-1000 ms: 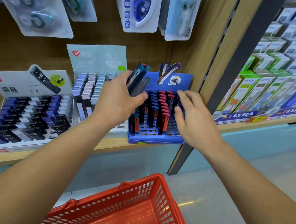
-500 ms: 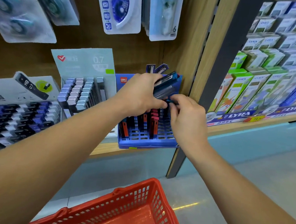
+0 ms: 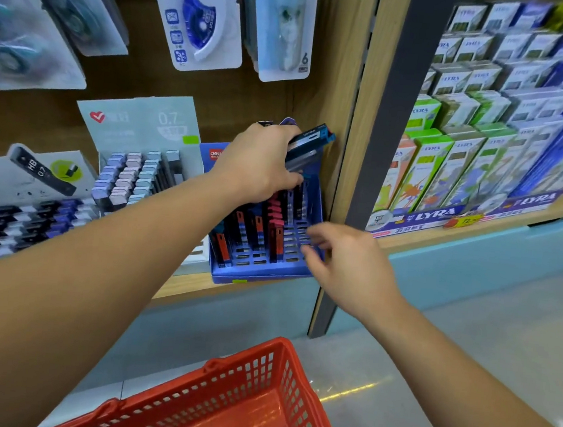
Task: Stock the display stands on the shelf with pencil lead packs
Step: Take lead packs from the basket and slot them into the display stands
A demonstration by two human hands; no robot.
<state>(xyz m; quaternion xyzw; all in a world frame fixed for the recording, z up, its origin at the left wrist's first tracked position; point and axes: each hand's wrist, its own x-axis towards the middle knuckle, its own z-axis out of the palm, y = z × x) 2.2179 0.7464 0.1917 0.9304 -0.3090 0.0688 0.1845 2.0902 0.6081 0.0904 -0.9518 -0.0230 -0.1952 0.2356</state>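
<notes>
The left hand is gripping a bundle of pencil lead packs above the blue display stand at the right end of the shelf. The right hand is hovering beside the stand, its fingers loosely curled and empty.

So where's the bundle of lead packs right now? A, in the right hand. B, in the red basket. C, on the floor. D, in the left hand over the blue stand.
D: the left hand grips the packs above the blue stand, while the right hand holds nothing.
</notes>
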